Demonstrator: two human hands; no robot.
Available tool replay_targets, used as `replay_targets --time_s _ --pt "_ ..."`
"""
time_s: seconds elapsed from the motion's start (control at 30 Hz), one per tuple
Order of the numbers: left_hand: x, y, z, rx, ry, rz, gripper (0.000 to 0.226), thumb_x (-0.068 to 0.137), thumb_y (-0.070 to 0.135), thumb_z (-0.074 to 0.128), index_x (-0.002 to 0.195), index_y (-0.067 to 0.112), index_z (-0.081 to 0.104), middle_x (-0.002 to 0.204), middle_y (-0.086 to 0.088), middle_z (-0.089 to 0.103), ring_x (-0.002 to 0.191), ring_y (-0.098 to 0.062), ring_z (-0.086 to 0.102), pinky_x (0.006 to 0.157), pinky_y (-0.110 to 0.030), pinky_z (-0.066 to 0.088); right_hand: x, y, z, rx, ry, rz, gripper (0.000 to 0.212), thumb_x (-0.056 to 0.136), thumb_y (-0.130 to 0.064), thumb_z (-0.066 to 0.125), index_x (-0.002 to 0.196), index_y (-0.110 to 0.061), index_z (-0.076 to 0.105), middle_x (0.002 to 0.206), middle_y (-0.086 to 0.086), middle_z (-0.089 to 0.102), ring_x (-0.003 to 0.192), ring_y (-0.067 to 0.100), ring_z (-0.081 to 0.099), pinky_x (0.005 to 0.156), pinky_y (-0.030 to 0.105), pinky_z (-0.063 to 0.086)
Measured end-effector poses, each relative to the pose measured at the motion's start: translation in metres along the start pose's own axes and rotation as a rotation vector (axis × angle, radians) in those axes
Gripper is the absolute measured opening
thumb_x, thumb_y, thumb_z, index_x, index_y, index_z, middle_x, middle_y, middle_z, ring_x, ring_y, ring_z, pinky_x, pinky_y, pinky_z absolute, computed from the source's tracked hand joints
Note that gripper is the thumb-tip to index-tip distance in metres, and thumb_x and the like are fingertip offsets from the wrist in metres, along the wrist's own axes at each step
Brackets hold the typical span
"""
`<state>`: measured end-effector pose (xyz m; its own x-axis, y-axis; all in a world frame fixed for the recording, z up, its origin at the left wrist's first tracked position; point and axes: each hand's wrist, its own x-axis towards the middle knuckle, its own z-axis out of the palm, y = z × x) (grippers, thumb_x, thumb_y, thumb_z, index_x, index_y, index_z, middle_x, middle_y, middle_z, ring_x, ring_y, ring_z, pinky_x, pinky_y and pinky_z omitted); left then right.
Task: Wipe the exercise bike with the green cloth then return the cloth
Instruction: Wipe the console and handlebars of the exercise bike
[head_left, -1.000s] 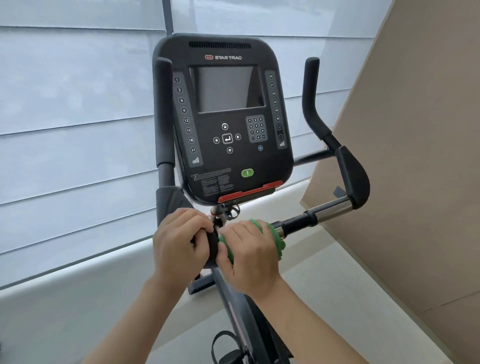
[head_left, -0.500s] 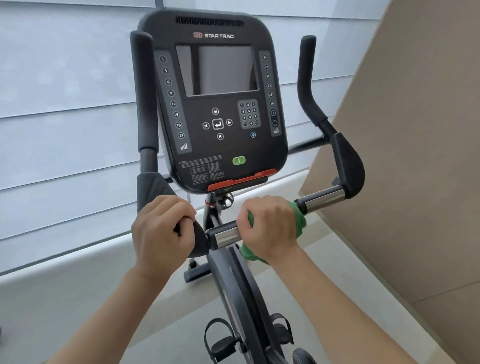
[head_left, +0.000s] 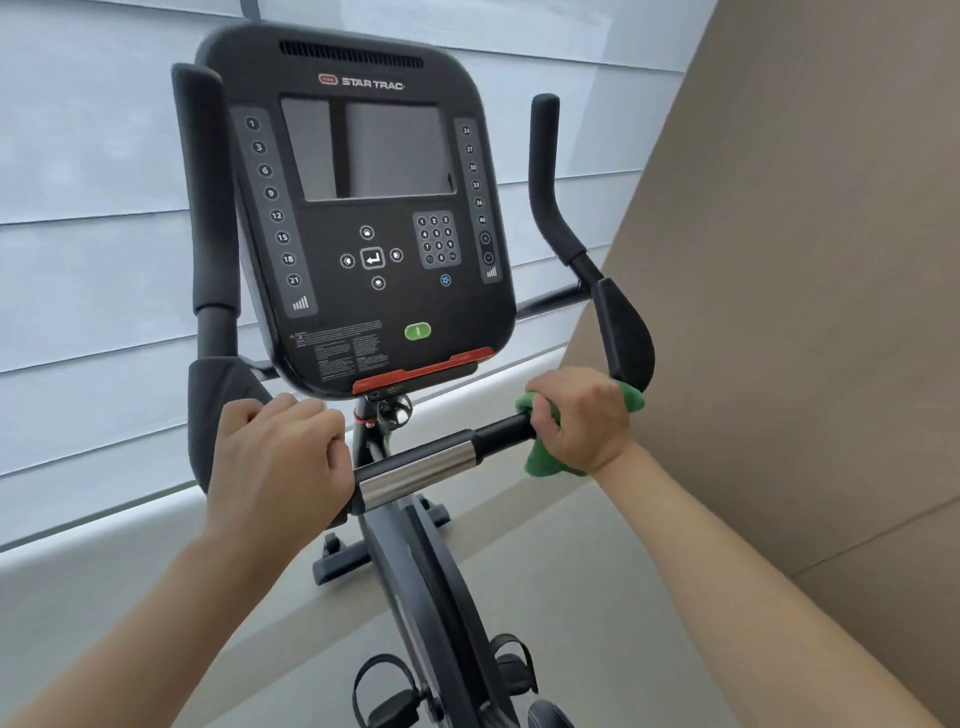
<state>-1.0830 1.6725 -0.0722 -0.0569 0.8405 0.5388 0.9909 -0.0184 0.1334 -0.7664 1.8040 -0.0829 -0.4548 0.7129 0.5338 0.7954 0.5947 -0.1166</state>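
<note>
Setting: pale window blinds (head_left: 93, 260) behind the exercise bike (head_left: 431, 571), a tan wall panel (head_left: 805, 312) to the bike's right, light floor (head_left: 597, 597) under it.
Cloth: the green cloth (head_left: 540, 462) is bunched around the crossbar (head_left: 415, 467) at its right end, just under the right paddle grip (head_left: 623, 332); tufts of it stick out above and below the fist.
Right hand: the right hand (head_left: 576, 421) is clamped around the cloth and the bar together, fingers curled over the top.
Left hand: the left hand (head_left: 275, 457) is wrapped around the left end of the same bar, beside the chrome sleeve (head_left: 415, 475); it looks like a steadying hold.
Handling, cloth: soft, light and limp, I judge; it takes the bar's shape, so gripping it as a collar around the tube and sliding is the natural hold. Loose tails could snag on the paddle grip.
Handling, bike: heavy and rigid by its look, unlikely to shift under wiping pressure; the chrome part probably lets the cloth slip more easily than the rubbery black part.
Console: the black console (head_left: 363, 218) stands above the middle of the bar, with two upright handles (head_left: 208, 208) flanking it.
Lower down: pedals with straps (head_left: 384, 691) show below the bar, near the bottom edge.
Progress: wiping seems under way; where the cloth gets returned is not in view.
</note>
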Motion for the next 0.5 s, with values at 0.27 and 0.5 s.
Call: replay_targets --time_s 0.27,0.5 --pt "-0.005 -0.002 0.004 -0.063 0.093 0.006 0.028 0.083 0.011 0.042 0.056 0.018 0.048 0.055 0.005 0.047 0.058 -0.024 0.044 0.078 -0.04 0.038 -0.003 -0.001 0.002 -0.022 0.099 0.244 0.036 0.095 -0.028 0.046 0.072 -0.013 0.069 0.067 0.002 0.064 0.063 0.025 0.057 0.067 0.041 0.05" --pt "-0.013 -0.004 0.006 -0.251 0.24 0.016 0.024 0.08 0.002 0.045 0.069 0.017 0.059 0.067 0.007 0.059 0.06 -0.021 0.048 0.075 -0.039 0.04 -0.006 -0.131 0.029 0.098 0.136 0.27 0.03 0.095 -0.022 0.052 0.065 -0.021 0.05 0.061 -0.007 0.045 0.057 0.018 0.038 0.067 0.033 0.029"
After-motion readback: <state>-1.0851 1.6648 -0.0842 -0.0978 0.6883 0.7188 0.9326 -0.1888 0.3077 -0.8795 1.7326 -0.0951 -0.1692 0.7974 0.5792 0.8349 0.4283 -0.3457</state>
